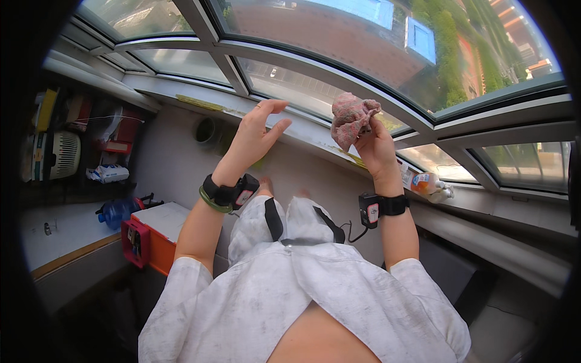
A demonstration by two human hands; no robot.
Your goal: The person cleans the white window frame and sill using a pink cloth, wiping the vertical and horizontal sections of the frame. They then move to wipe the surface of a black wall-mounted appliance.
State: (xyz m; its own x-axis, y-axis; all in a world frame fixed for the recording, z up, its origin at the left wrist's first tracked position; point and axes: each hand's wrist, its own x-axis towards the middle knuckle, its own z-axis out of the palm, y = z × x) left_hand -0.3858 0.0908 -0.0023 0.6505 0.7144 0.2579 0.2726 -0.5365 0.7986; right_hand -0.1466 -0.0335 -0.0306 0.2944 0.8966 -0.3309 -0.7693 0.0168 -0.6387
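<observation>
Bunched up in my right hand (378,151) is a pinkish-red patterned cloth (350,121), raised in front of the window. Its crumpled folds stick out to the left of my fingers, and thumb and fingers press it together. My left hand (254,134) hovers over the window sill (236,109) with nothing in it, its fingers and thumb apart and slightly curved. A gap separates it from the cloth. Ahead of both hands stand the grey-framed window panes (290,77), with a wall and greenery showing beyond the glass.
Bottles (426,183) stand on the sill at the right. A yellow strip (198,101) lies on the sill at the left. Below it is a round container (206,130). Left are an orange box (158,245), a blue water jug (118,213) and shelves with a pale basket (65,156).
</observation>
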